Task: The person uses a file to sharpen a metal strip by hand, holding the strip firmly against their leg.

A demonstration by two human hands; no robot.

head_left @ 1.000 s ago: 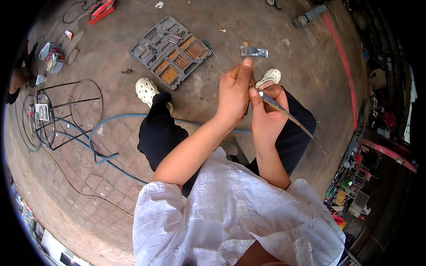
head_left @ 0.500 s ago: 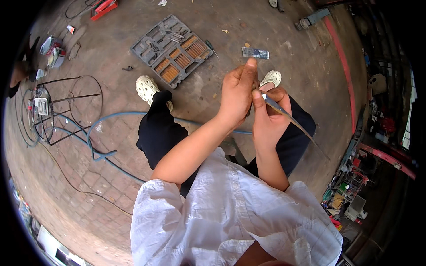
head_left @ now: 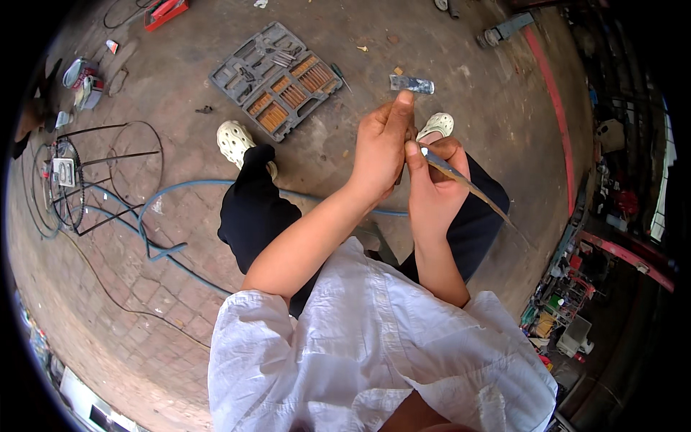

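Note:
My left hand (head_left: 378, 151) is closed around a dark piece that is mostly hidden by the fingers, its thumb pointing up. Against it, my right hand (head_left: 435, 194) pinches a long, thin, tapering metal strip (head_left: 476, 193), rusty brown with a shiny bluish part near the thumb, which slants down to the right. Both hands meet above my lap, between my white clogs (head_left: 232, 140). Beyond them on the floor lie an open grey tool case (head_left: 302, 106) of rusty bits, a thin screwdriver (head_left: 340, 75) and a small flat bluish-silver piece (head_left: 412, 84).
A wire stand (head_left: 97, 194), blue hose (head_left: 173, 248) and containers (head_left: 86, 88) are at the left, with part of a person (head_left: 29, 122) at the edge. A red tray (head_left: 165, 14) is at the back. A jack (head_left: 504, 32) and cluttered tools (head_left: 572, 302) line the right.

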